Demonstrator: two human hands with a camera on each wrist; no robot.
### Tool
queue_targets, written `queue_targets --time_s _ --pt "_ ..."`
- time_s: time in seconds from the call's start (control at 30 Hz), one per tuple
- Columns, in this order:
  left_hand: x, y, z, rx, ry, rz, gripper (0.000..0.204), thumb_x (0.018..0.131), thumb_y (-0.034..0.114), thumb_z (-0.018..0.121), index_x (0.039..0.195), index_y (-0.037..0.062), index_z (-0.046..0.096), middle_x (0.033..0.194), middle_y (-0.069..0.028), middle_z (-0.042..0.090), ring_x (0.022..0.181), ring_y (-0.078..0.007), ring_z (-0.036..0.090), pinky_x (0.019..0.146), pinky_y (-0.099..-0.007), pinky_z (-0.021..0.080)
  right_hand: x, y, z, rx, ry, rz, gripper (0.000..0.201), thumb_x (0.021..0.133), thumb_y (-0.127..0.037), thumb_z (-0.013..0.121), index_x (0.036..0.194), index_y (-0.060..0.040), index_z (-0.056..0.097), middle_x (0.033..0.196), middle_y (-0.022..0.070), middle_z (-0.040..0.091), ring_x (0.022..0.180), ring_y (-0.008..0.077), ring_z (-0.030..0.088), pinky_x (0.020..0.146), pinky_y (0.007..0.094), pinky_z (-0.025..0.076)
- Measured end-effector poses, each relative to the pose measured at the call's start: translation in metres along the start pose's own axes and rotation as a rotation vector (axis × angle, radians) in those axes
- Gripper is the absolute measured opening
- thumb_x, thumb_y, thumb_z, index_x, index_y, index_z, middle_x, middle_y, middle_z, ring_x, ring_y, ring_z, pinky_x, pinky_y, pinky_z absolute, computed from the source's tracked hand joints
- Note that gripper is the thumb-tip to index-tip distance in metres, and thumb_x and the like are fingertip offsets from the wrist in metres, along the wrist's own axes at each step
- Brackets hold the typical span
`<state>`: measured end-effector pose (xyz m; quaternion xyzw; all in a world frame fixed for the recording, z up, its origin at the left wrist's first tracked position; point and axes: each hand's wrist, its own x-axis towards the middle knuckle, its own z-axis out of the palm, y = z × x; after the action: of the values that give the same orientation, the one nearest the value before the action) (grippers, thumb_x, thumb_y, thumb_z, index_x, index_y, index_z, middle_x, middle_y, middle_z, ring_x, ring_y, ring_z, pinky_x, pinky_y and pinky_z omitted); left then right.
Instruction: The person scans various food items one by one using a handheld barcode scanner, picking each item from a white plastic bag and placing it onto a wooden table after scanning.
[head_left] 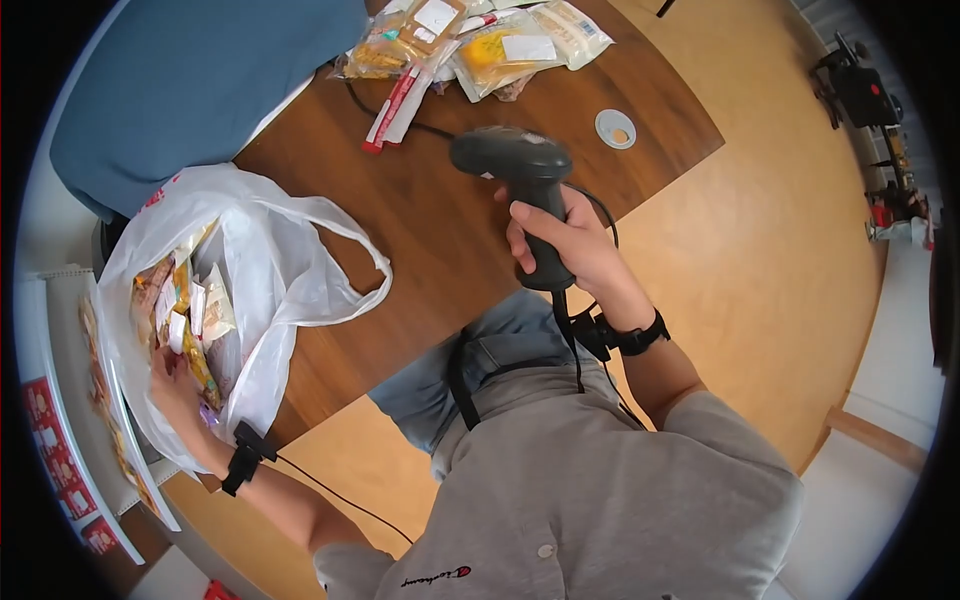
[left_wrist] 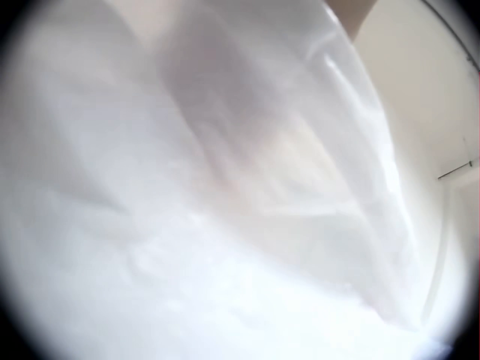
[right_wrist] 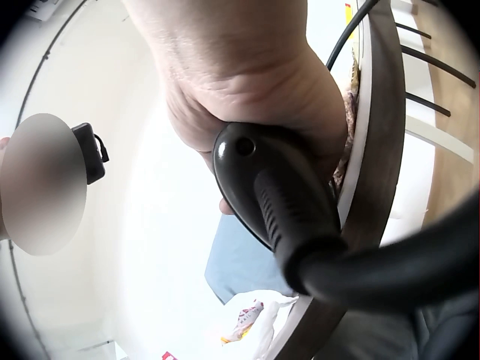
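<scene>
Landmark: the crinkled white plastic carrier bag (head_left: 262, 240), sitting on the brown wood-grain table (head_left: 420, 225) with its mouth open and one loop handle spreading to the right.

Your right hand (head_left: 592, 252) is clamping the black pistol-shaped handheld scanner (head_left: 532, 178) by its handle, fingers and thumb wrapping round it. The scanner is hovering to the right of the bag, above the table, a black cable trailing from the handle's end.

Your left hand (head_left: 178, 392) is reaching inside the bag, its fingers touching small wrapped packets in yellow, brown and white (head_left: 187, 290). Cannot tell whether they are pinching one; the left wrist view is showing mostly blurred white plastic.

Beyond the bag and to its right, a heap of clear and printed food packets (head_left: 500, 50) is lying on the table, a slim red-and-white packet (head_left: 393, 112) jutting out on the near side. A flat, pale round disc (head_left: 615, 129) is lying farther right of the bag. Blue-grey cloth (head_left: 200, 90) is spreading just behind the bag.
</scene>
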<state>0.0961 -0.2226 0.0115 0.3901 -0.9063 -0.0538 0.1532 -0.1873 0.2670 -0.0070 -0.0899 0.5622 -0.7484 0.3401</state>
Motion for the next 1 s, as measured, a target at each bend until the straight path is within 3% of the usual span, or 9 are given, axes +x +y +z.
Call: queue_targets --time_s 0.17,0.23,0.33,0.43,0.5,0.53,0.67,0.83,1.0 --pt "-0.031 0.058 -0.025 -0.084 0.075 0.036 0.023 0.089 0.001 0.062 0.112 0.0001 0.061 0.091 -0.0123 0.068 0.084 -0.0217 0.066 0.079 -0.0331 0.052 -0.009 -0.008 0.007 -0.082 -0.004 -0.012 0.023 0.094 -0.016 0.065 0.11 -0.002 0.058 0.07 0.0022 0.061 0.057 0.009 0.058 0.052 0.0234 0.046" --pt "-0.043 0.089 -0.021 -0.469 0.157 0.118 0.02 0.094 0.006 0.061 0.114 0.0012 0.063 0.095 -0.005 0.067 0.083 -0.0165 0.063 0.075 -0.0262 0.05 -0.013 -0.012 0.012 -0.192 -0.003 -0.016 0.023 0.093 -0.016 0.067 0.108 -0.0021 0.058 0.07 0.0015 0.06 0.059 0.008 0.059 0.054 0.0226 0.047" --pt "-0.057 0.18 -0.007 -0.876 -0.162 0.035 0.018 0.095 0.008 0.063 0.113 0.0049 0.062 0.097 -0.0006 0.066 0.076 -0.005 0.056 0.063 -0.0194 0.044 -0.015 -0.009 0.015 -0.244 -0.083 -0.061 0.025 0.094 -0.021 0.065 0.108 -0.001 0.058 0.07 0.0012 0.06 0.06 0.0079 0.059 0.056 0.0225 0.048" --pt "-0.06 0.245 0.028 -0.836 -0.161 0.091 0.021 0.087 0.001 0.067 0.108 0.0024 0.065 0.091 -0.0027 0.068 0.075 -0.0071 0.055 0.066 -0.0216 0.043 -0.014 0.002 0.013 -0.253 -0.185 -0.192 0.036 0.096 -0.032 0.063 0.111 0.0003 0.058 0.07 0.0016 0.06 0.059 0.0084 0.058 0.056 0.0239 0.048" --pt "-0.059 0.272 0.041 -0.659 0.031 0.295 0.021 0.087 -0.002 0.065 0.107 0.0007 0.064 0.094 -0.0159 0.068 0.085 -0.0282 0.067 0.074 -0.0339 0.051 -0.019 -0.006 0.022 -0.396 -0.205 -0.236 0.057 0.094 -0.056 0.056 0.104 0.0 0.058 0.076 0.002 0.06 0.062 0.0091 0.056 0.056 0.0234 0.045" --pt "-0.061 0.281 0.042 -0.666 0.007 0.282 0.021 0.087 -0.002 0.065 0.107 0.0007 0.064 0.094 -0.0152 0.069 0.087 -0.0242 0.067 0.077 -0.0322 0.051 -0.022 -0.009 0.025 -0.413 -0.194 -0.253 0.056 0.094 -0.056 0.056 0.101 -0.0007 0.058 0.074 0.0014 0.059 0.061 0.0089 0.056 0.055 0.0238 0.045" --pt "-0.074 0.299 0.043 -0.675 -0.079 0.271 0.019 0.086 -0.001 0.067 0.105 0.0009 0.065 0.092 -0.0132 0.07 0.084 -0.0205 0.068 0.077 -0.0297 0.052 -0.027 -0.015 0.026 -0.465 -0.175 -0.245 0.037 0.094 -0.032 0.066 0.111 0.0001 0.056 0.066 0.0062 0.057 0.055 0.0142 0.057 0.055 0.0303 0.046" --pt "-0.074 0.29 0.045 -0.715 -0.168 0.257 0.02 0.085 -0.003 0.067 0.104 0.0002 0.064 0.093 -0.011 0.07 0.082 -0.0172 0.067 0.075 -0.0285 0.052 -0.022 -0.008 0.018 -0.461 -0.173 -0.239 0.039 0.095 -0.033 0.063 0.113 0.0004 0.054 0.065 0.0052 0.057 0.054 0.0133 0.058 0.054 0.0296 0.046" --pt "-0.028 0.265 0.023 -0.828 0.013 0.122 0.02 0.088 -0.002 0.066 0.107 -0.0031 0.062 0.101 -0.0076 0.066 0.083 -0.0149 0.065 0.075 -0.026 0.053 -0.017 -0.005 0.001 -0.085 -0.038 -0.203 0.043 0.103 -0.038 0.048 0.125 -0.0012 0.051 0.08 0.0042 0.063 0.064 0.0116 0.059 0.062 0.0259 0.048"
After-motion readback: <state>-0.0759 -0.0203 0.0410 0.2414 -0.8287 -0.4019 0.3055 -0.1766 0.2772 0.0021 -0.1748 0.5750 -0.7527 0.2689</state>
